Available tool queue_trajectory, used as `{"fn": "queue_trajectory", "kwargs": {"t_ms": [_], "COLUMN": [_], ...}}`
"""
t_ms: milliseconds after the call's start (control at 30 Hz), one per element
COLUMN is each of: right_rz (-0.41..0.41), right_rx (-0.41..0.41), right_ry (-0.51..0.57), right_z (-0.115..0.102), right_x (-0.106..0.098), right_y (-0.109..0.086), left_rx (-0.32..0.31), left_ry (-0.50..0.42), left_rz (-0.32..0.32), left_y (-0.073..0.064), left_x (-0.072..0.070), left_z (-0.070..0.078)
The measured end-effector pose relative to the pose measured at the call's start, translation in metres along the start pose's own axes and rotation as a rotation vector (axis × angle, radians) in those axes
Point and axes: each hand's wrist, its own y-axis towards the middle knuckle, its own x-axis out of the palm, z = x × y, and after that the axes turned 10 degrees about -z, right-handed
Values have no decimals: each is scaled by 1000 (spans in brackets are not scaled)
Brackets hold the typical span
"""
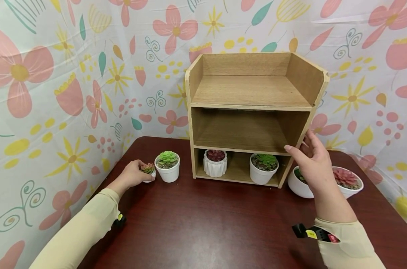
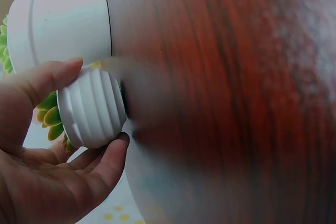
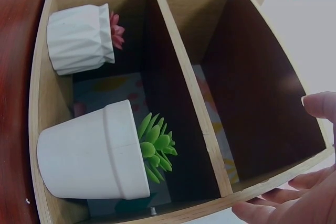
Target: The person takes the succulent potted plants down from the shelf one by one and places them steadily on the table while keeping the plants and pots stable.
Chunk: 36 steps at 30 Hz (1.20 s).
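Observation:
At the table's left side, my left hand [image 1: 132, 174] grips a small potted succulent [image 1: 147, 169] with reddish-green leaves. In the left wrist view, thumb and fingers hold its white ribbed pot [image 2: 92, 109] from both sides, its base right at the tabletop. A larger white pot with a green succulent [image 1: 167, 166] stands just beside it. My right hand [image 1: 315, 160] holds the right side panel of a wooden shelf [image 1: 253, 91], thumb at its front edge and fingers around the outer side. The shelf's lowest level holds a faceted white pot [image 3: 79, 40] with a dark red succulent and a smooth white pot [image 3: 89, 156] with a green one.
Right of the shelf, partly behind my right forearm, stand a white pot [image 1: 299, 186] with a green plant and a white bowl-like pot with a pink succulent [image 1: 346, 179]. A flower-patterned cloth [image 1: 122, 74] hangs behind the dark red-brown table [image 1: 196, 224].

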Motion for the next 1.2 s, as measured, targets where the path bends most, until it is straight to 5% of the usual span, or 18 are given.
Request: {"fn": "queue_trajectory", "kwargs": {"t_ms": [967, 1200], "right_rz": [3, -10], "right_rx": [24, 47], "right_ry": [-21, -145], "right_z": [0, 0], "right_x": [-2, -4], "right_y": [0, -1], "left_rx": [0, 0], "left_ry": [102, 132], "left_rz": [-26, -42], "left_y": [2, 1], "left_x": [-1, -1], "left_z": [3, 3]}}
